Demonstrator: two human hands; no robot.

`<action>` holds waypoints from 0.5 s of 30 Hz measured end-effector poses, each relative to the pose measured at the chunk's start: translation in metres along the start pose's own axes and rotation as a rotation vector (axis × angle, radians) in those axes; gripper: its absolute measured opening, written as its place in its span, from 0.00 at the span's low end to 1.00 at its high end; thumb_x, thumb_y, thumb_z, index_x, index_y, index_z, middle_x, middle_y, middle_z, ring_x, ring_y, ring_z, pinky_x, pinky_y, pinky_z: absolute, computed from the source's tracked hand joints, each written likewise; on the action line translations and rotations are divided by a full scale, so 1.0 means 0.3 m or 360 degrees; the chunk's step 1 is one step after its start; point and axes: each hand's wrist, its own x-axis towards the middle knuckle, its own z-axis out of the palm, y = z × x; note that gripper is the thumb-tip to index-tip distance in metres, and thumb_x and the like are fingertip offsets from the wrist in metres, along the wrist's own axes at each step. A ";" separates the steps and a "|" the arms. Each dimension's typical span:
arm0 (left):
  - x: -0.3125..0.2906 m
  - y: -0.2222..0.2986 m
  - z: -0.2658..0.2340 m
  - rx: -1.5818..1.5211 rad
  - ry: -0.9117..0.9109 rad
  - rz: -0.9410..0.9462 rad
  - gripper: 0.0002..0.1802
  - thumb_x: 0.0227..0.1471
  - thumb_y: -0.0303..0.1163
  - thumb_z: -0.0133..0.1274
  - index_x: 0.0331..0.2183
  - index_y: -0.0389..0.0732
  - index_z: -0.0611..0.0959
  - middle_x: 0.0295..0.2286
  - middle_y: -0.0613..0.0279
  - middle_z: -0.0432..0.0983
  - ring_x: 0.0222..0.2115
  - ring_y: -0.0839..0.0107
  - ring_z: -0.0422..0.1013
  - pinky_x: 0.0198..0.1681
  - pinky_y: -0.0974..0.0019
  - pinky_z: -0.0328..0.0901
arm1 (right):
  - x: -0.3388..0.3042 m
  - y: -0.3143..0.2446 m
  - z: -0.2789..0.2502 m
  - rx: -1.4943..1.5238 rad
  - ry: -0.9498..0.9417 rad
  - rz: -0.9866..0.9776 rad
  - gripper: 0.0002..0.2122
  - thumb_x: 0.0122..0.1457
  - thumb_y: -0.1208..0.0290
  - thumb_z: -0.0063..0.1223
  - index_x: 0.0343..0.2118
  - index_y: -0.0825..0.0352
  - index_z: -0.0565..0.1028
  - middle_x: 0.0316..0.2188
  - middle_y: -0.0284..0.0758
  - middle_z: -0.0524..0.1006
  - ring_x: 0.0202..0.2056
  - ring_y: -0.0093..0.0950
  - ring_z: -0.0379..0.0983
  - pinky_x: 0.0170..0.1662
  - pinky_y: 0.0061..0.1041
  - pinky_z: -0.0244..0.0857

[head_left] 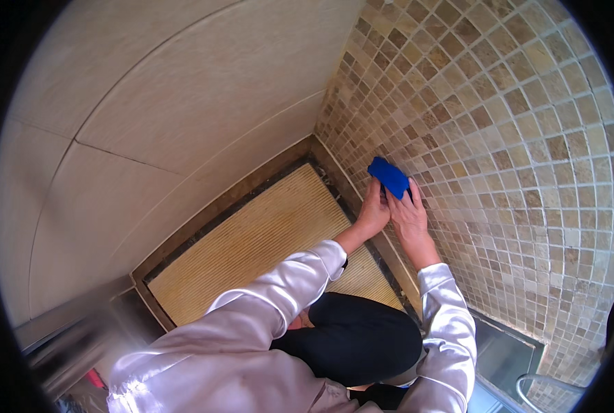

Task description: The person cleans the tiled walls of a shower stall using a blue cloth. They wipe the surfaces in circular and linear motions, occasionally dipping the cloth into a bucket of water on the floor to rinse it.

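A folded blue cloth [388,174] is held up against or just in front of the mosaic-tiled wall [486,144]; whether it touches the tiles I cannot tell. My left hand [373,212] grips its lower left side with bent fingers. From the lower right, my right hand [409,215] has its fingers on the same cloth, closed around its edge. The two hands are side by side and nearly touch, and the fingertips are partly hidden.
Beneath my arms lies a ribbed tan floor panel [252,237] with a dark stone border [214,210]. Large beige tiles [155,138] cover the left wall. A curved metal bar [527,385] and a dark glossy panel [503,351] are at the lower right.
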 end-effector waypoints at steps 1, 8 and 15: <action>0.021 -0.012 -0.010 -0.0073 0.0026 -0.0010 0.34 0.56 0.25 0.55 0.60 0.39 0.59 0.49 0.46 0.63 0.49 0.56 0.69 0.46 0.62 0.70 | 0.026 -0.007 0.017 -0.0008 -0.0010 -0.0014 0.27 0.54 0.63 0.47 0.59 0.66 0.69 0.61 0.33 0.67 0.64 0.33 0.57 0.73 0.41 0.35; 0.155 -0.066 -0.177 -0.0120 -0.0025 -0.0171 0.27 0.57 0.24 0.55 0.56 0.41 0.64 0.45 0.54 0.70 0.42 0.67 0.72 0.37 0.67 0.71 | 0.228 -0.062 0.106 -0.0089 -0.0236 -0.0221 0.23 0.57 0.65 0.45 0.56 0.65 0.72 0.55 0.29 0.73 0.60 0.31 0.62 0.73 0.46 0.27; 0.258 -0.207 -0.294 0.0035 -0.0085 -0.0171 0.30 0.50 0.15 0.54 0.53 0.41 0.66 0.45 0.57 0.70 0.44 0.70 0.70 0.38 0.66 0.70 | 0.343 -0.104 0.128 -0.0240 -0.0319 -0.0337 0.21 0.60 0.63 0.44 0.56 0.59 0.74 0.53 0.20 0.74 0.61 0.30 0.60 0.72 0.49 0.21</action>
